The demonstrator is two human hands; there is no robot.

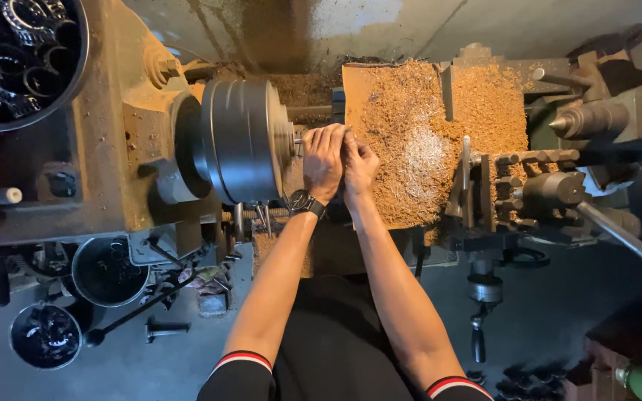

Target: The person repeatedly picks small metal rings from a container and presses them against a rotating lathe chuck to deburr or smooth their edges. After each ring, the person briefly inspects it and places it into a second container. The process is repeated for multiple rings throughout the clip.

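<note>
1. Both hands meet just right of the lathe chuck.
2. Left hand, wearing a wristwatch, curls shut around a small workpiece at the chuck's face.
3. Right hand presses against it, fingers folded; its grip I cannot tell.
4. Brass-coloured shavings cover the carriage to the right.

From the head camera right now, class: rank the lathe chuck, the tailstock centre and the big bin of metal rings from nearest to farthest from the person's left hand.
1. Lathe chuck: just left of the left hand, almost touching.
2. Tailstock centre: far right, beyond the chip-covered carriage.
3. Bin of metal rings: top left corner, farthest.
</note>
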